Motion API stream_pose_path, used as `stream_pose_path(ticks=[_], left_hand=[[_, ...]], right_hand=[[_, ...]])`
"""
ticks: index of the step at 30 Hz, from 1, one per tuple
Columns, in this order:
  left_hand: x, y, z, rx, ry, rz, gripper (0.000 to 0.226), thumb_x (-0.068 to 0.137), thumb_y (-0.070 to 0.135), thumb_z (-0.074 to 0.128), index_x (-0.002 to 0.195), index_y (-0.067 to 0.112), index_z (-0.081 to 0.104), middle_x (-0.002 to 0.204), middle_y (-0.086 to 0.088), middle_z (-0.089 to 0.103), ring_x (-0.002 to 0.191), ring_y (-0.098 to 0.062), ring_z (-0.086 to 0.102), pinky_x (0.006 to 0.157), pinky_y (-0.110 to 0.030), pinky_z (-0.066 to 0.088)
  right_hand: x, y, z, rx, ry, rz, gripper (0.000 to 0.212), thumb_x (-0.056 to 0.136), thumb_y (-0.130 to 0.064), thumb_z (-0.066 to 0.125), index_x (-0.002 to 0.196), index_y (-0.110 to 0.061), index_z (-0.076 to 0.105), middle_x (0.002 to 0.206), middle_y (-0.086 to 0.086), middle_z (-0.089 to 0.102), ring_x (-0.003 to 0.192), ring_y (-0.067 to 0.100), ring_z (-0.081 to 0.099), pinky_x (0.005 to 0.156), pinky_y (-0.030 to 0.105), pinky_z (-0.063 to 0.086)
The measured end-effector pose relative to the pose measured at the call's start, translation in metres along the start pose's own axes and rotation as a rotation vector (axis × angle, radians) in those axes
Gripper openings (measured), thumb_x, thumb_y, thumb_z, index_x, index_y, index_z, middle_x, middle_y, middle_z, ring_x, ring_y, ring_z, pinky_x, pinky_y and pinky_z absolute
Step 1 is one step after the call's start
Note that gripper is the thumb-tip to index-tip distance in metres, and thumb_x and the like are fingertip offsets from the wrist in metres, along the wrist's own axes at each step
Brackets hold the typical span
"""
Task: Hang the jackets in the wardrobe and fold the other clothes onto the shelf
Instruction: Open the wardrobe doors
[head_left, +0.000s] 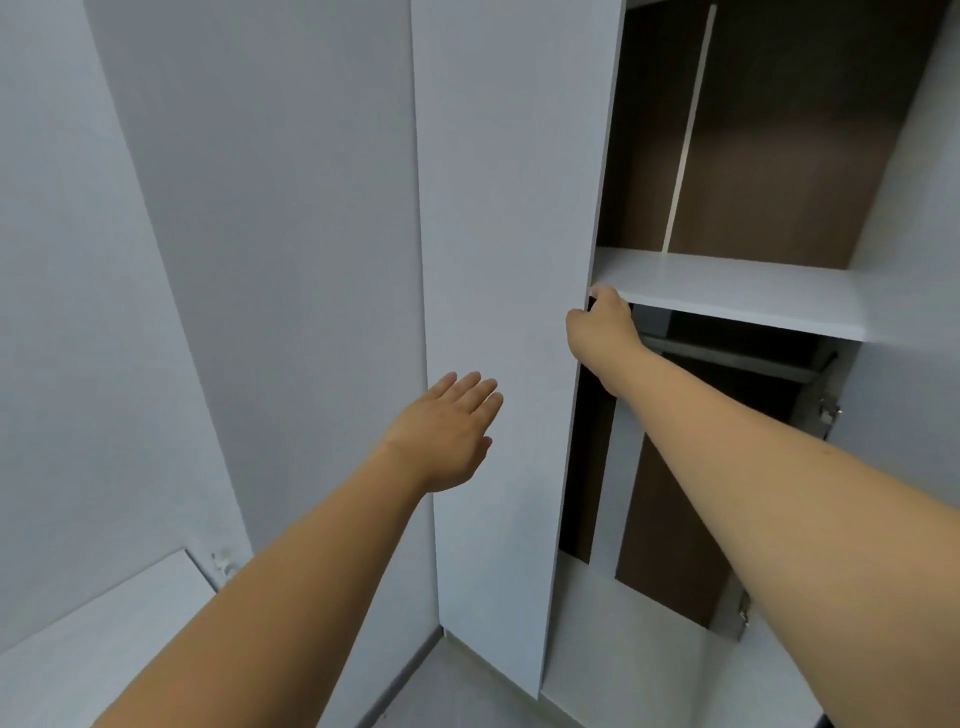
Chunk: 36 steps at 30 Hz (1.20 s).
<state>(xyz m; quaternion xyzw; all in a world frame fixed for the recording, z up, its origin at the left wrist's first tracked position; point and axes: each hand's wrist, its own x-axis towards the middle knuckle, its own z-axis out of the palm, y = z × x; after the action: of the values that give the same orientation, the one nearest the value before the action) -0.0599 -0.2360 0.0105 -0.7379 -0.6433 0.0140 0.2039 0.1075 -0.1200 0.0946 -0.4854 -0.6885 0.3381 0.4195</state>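
A white wardrobe stands before me with its left door (509, 312) partly swung out. My right hand (602, 332) grips the free edge of that door at the height of the white shelf (727, 291). My left hand (447, 431) hovers flat in front of the door's face, fingers apart and holding nothing. Under the shelf a grey hanging rail (737, 358) crosses the dark brown interior. No jackets or other clothes are in view.
A grey wall (234, 234) fills the left. A white surface (104, 639) juts in at the lower left corner. The right door (904, 364) stands open, with metal hinges (828, 413) on its inner side. Grey floor (467, 686) shows below.
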Motion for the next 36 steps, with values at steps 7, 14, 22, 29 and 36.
stream_pose_path(ticks=[7, 14, 22, 29, 36], left_hand=[[0.108, 0.005, 0.038, 0.08, -0.011, 0.286, 0.06, 0.104, 0.036, 0.031, 0.156, 0.011, 0.015, 0.164, -0.009, 0.011, 0.152, -0.027, 0.004, 0.121, -0.04, -0.003], [0.232, -0.012, 0.079, 0.315, -0.097, 0.431, 0.063, 0.103, 0.037, 0.033, 0.157, 0.012, 0.012, 0.165, -0.008, -0.001, 0.152, -0.026, -0.009, 0.12, -0.043, -0.008], [0.308, -0.001, 0.113, 0.542, -0.061, 0.463, 0.065, 0.103, 0.04, 0.03, 0.158, 0.017, 0.004, 0.165, -0.007, -0.004, 0.149, -0.029, -0.019, 0.113, -0.054, -0.021], [0.273, 0.004, 0.12, 0.473, 0.049, 0.462, 0.063, 0.1, 0.046, 0.033, 0.154, 0.013, 0.028, 0.162, -0.015, 0.017, 0.15, -0.036, -0.002, 0.101, -0.061, -0.031], [0.188, -0.047, 0.126, 0.357, 0.179, 0.566, 0.055, 0.094, 0.037, 0.047, 0.144, 0.013, 0.047, 0.155, -0.015, 0.035, 0.148, -0.034, 0.016, 0.109, -0.059, -0.025]], right_hand=[[0.111, 0.022, 0.004, 0.166, 0.116, 0.027, 0.051, 0.103, -0.017, 0.04, 0.152, -0.016, 0.025, 0.152, 0.004, 0.036, 0.115, 0.014, 0.043, 0.084, 0.024, 0.034], [0.225, 0.035, 0.021, 0.246, 0.147, -0.1, 0.038, 0.104, -0.023, 0.041, 0.141, -0.018, 0.04, 0.134, 0.001, 0.052, 0.105, 0.013, 0.057, 0.071, 0.02, 0.05], [0.272, 0.052, 0.033, 0.197, 0.215, -0.195, 0.031, 0.105, -0.029, 0.037, 0.126, -0.011, 0.052, 0.112, 0.0, 0.06, 0.098, 0.011, 0.058, 0.079, 0.023, 0.049], [0.24, 0.037, 0.026, 0.062, 0.187, -0.221, 0.025, 0.104, -0.03, 0.044, 0.081, -0.021, 0.05, 0.072, -0.008, 0.047, 0.065, 0.003, 0.046, 0.058, 0.014, 0.038], [0.16, -0.004, 0.058, 0.053, 0.184, -0.333, 0.022, 0.098, -0.029, 0.057, 0.084, -0.014, 0.062, 0.06, -0.014, 0.06, 0.054, -0.004, 0.055, 0.054, 0.011, 0.045]])
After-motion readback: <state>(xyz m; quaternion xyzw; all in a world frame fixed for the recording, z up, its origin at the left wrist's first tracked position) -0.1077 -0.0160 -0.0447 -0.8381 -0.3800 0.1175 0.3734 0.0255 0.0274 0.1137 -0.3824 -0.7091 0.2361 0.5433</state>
